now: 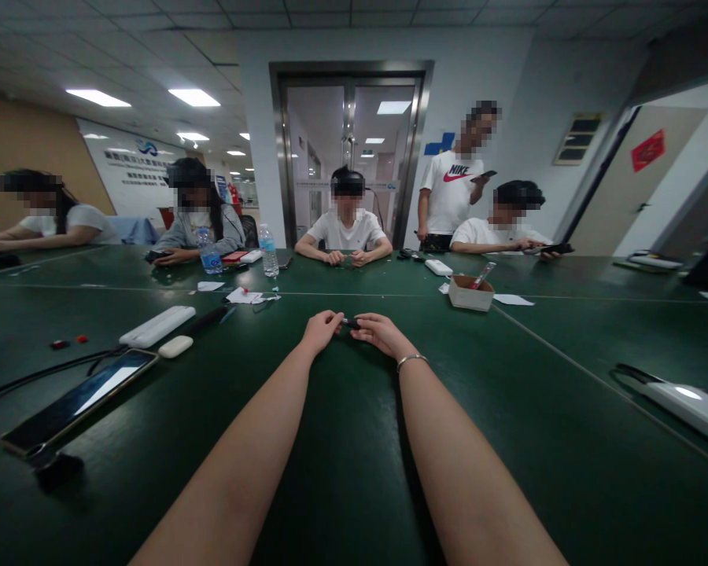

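Note:
Both my arms stretch forward over the dark green table [354, 409]. A small dark object [350, 323] with a lighter end lies between my hands; what it is cannot be made out. My left hand [323, 330] pinches its left end between thumb and fingers. On the other side, my right hand [380, 331] has its thumb and fingers closed on the dark right end. A silver bracelet [411, 360] circles my right wrist.
At left lie a phone [82, 401], a white power bank [158, 326], a small white case [175, 347] and black cables. Further off are bottles [268, 250] and an open box [470, 294]. A white device [684, 401] lies right. Several people are around the far side.

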Demonstrator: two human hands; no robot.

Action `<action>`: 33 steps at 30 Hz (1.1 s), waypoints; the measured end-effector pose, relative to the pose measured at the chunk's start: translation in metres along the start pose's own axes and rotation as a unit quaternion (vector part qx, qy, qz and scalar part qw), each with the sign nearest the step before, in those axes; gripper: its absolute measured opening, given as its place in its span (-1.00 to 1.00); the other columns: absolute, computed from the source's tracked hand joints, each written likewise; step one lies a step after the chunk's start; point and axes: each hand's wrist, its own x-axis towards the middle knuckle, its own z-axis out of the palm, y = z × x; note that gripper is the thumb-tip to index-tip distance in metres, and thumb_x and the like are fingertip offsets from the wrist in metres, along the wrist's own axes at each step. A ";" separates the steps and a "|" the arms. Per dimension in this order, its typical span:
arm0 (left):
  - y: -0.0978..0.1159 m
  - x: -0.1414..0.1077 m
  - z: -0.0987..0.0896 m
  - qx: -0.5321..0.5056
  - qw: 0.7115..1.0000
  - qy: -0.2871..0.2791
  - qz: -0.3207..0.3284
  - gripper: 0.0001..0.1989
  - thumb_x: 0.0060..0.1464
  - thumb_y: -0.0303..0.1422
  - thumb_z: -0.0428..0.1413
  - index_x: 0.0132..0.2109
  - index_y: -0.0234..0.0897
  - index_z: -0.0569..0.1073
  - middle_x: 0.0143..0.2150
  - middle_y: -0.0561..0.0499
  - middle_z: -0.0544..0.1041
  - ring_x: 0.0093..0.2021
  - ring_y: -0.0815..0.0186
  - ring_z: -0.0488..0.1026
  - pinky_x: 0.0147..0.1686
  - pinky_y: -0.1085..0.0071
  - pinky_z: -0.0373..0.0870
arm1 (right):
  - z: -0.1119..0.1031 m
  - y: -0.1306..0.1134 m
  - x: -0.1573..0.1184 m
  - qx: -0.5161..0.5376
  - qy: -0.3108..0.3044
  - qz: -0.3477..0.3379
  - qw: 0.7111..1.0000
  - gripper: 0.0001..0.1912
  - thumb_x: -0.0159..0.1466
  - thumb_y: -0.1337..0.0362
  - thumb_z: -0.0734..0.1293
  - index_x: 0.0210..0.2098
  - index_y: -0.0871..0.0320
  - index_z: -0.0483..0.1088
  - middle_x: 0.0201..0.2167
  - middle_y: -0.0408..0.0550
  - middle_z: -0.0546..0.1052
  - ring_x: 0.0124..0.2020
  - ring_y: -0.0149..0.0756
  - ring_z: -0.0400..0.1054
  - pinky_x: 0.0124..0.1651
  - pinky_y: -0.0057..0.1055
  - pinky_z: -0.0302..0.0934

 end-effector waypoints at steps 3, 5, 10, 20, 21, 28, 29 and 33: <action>0.001 0.000 0.000 -0.048 0.999 0.007 -0.002 -0.73 0.00 -0.18 0.06 -0.30 -0.33 0.42 -0.45 -0.01 0.51 -0.46 0.38 0.42 -0.41 0.46 0.33 | 0.000 0.000 0.000 0.003 0.003 -0.001 1.000 -0.88 0.19 0.56 0.26 -0.28 0.33 0.32 -0.49 0.02 0.50 -0.52 -0.31 0.49 -0.36 -0.45 0.43; 0.001 0.000 0.000 -0.072 0.997 0.003 0.001 -0.75 -0.02 -0.20 0.08 -0.30 -0.33 0.42 -0.45 -0.02 0.51 -0.45 0.37 0.43 -0.41 0.46 0.33 | 0.000 0.001 0.001 0.006 0.007 -0.002 1.000 -0.89 0.19 0.56 0.25 -0.28 0.33 0.32 -0.50 0.02 0.50 -0.51 -0.31 0.49 -0.36 -0.44 0.43; -0.001 0.001 -0.001 -0.081 0.996 -0.017 0.013 -0.79 -0.10 -0.28 0.14 -0.31 -0.33 0.45 -0.44 -0.01 0.51 -0.41 0.36 0.43 -0.37 0.45 0.32 | -0.002 0.002 0.002 0.013 0.004 -0.007 1.000 -0.89 0.19 0.57 0.25 -0.30 0.32 0.32 -0.49 0.02 0.51 -0.51 -0.31 0.49 -0.35 -0.43 0.43; -0.007 0.004 0.000 -0.065 0.998 -0.022 0.004 -0.77 -0.06 -0.24 0.11 -0.31 -0.34 0.44 -0.44 -0.03 0.51 -0.42 0.35 0.43 -0.36 0.42 0.33 | -0.001 0.001 0.001 0.006 0.009 -0.006 1.000 -0.90 0.18 0.56 0.28 -0.30 0.33 0.33 -0.50 0.02 0.51 -0.53 -0.33 0.48 -0.34 -0.43 0.43; -0.007 0.004 0.000 -0.065 0.998 -0.024 0.002 -0.77 -0.06 -0.24 0.11 -0.31 -0.34 0.44 -0.44 -0.03 0.51 -0.43 0.35 0.43 -0.36 0.43 0.32 | -0.001 0.001 0.001 0.006 0.008 -0.007 1.000 -0.90 0.17 0.55 0.28 -0.31 0.33 0.34 -0.50 0.01 0.51 -0.52 -0.33 0.48 -0.34 -0.43 0.43; -0.003 0.004 0.002 -0.036 0.999 0.000 -0.009 -0.77 -0.03 -0.22 0.08 -0.33 -0.33 0.43 -0.45 -0.03 0.51 -0.45 0.36 0.42 -0.40 0.44 0.32 | -0.001 0.001 0.001 0.009 0.003 -0.007 1.000 -0.88 0.16 0.55 0.31 -0.30 0.31 0.34 -0.46 0.00 0.51 -0.49 -0.33 0.49 -0.35 -0.42 0.45; -0.002 0.004 0.002 -0.027 0.999 0.011 -0.012 -0.76 -0.03 -0.21 0.07 -0.34 -0.33 0.44 -0.45 -0.03 0.51 -0.46 0.37 0.42 -0.41 0.44 0.32 | -0.001 0.001 0.001 0.009 0.002 -0.006 1.000 -0.87 0.15 0.55 0.31 -0.30 0.30 0.33 -0.45 0.01 0.51 -0.48 -0.33 0.49 -0.34 -0.42 0.45; 0.000 0.003 -0.004 -0.010 0.997 0.060 -0.055 -0.68 0.01 -0.13 0.02 -0.38 -0.33 0.43 -0.45 -0.03 0.50 -0.53 0.40 0.38 -0.49 0.47 0.32 | -0.001 0.002 0.002 0.020 0.016 -0.014 1.000 -0.84 0.13 0.58 0.32 -0.31 0.29 0.33 -0.43 0.01 0.50 -0.47 -0.32 0.49 -0.31 -0.40 0.45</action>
